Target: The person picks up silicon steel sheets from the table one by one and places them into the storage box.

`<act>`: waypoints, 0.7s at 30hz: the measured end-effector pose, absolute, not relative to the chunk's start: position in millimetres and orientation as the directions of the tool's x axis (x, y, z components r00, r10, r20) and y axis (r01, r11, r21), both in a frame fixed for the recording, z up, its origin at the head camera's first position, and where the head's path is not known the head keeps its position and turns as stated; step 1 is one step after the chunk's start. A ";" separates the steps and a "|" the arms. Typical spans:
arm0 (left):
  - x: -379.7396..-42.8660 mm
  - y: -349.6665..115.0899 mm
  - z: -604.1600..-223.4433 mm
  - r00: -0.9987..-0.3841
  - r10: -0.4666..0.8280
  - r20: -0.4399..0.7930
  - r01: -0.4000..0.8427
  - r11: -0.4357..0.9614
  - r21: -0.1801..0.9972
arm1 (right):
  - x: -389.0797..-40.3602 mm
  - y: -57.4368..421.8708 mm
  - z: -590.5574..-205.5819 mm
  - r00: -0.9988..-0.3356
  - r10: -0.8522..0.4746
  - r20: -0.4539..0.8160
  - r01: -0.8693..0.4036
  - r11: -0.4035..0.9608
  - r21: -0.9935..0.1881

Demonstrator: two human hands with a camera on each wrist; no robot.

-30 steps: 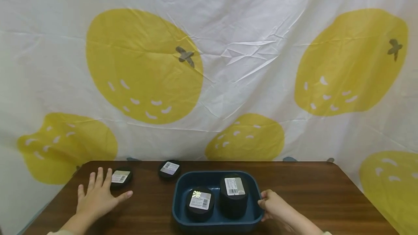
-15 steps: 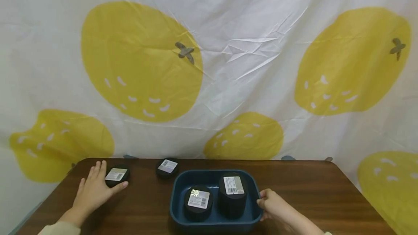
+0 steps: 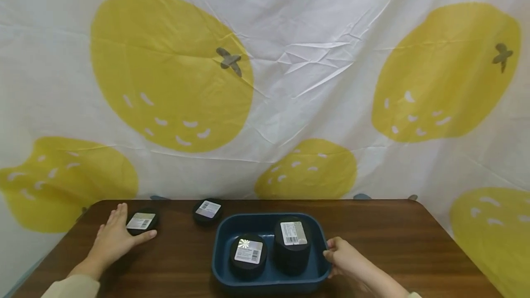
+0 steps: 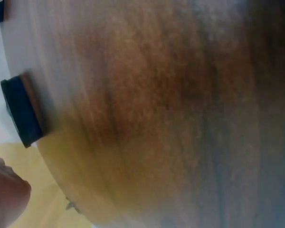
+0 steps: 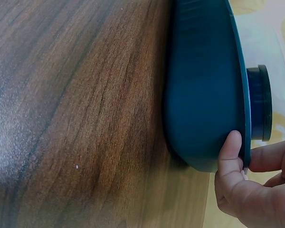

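Note:
My left hand (image 3: 109, 241) is at the left of the table, fingers straight and thumb spread, beside a flat black round container (image 3: 142, 221) with a white label. Whether it touches the container is unclear. In the left wrist view that container (image 4: 21, 111) stands apart from the visible bit of hand (image 4: 7, 194). My right hand (image 3: 345, 257) pinches the right rim of a dark blue rectangular tub (image 3: 269, 283); the right wrist view shows thumb and fingers on either side of its wall (image 5: 204, 90). Inside stand a low black round container (image 3: 248, 255) and a taller black one (image 3: 292, 248).
Another flat black labelled container (image 3: 207, 210) lies at the table's back edge, between my left hand and the tub. Behind the brown wooden table (image 3: 381, 224) hangs a white curtain (image 3: 314, 118) printed with yellow fruit.
My left hand has come in closer around the left container, its fingers drawn together. My right hand keeps its hold on the tub. The head view has shifted slightly.

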State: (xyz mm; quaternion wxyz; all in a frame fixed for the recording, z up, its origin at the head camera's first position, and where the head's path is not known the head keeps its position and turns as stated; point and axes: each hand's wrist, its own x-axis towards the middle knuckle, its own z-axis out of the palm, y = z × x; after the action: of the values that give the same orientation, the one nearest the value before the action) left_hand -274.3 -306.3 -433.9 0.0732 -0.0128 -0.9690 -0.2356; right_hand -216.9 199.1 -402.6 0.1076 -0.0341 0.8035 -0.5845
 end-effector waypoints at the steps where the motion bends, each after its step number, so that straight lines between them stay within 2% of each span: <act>1: -274.4 -307.7 -435.7 -0.988 -0.006 0.152 0.066 0.885 0.461 | -216.9 198.3 -402.6 -0.974 -0.183 -0.135 0.072 0.315 -0.946; 6: -275.5 -310.5 -440.5 -0.989 -0.008 0.145 0.064 0.870 0.490 | -215.0 195.9 -401.5 -0.971 -0.192 -0.144 0.078 0.317 -0.945; 13: -278.8 -317.2 -438.0 -0.996 -0.053 0.068 -0.007 0.838 0.546 | -214.3 192.5 -401.1 -0.972 -0.177 -0.156 0.093 0.321 -0.942; 21: -287.6 -316.4 -439.9 -0.999 -0.044 0.025 -0.023 0.838 0.545 | -216.9 196.2 -401.0 -0.972 -0.161 -0.170 0.107 0.341 -0.934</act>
State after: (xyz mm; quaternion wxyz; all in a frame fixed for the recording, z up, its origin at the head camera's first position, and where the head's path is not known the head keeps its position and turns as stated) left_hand -287.6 -316.4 -439.9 0.0180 0.0174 -0.9585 -0.2840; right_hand -216.9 196.2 -401.0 0.1167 -0.0164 0.8105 -0.5738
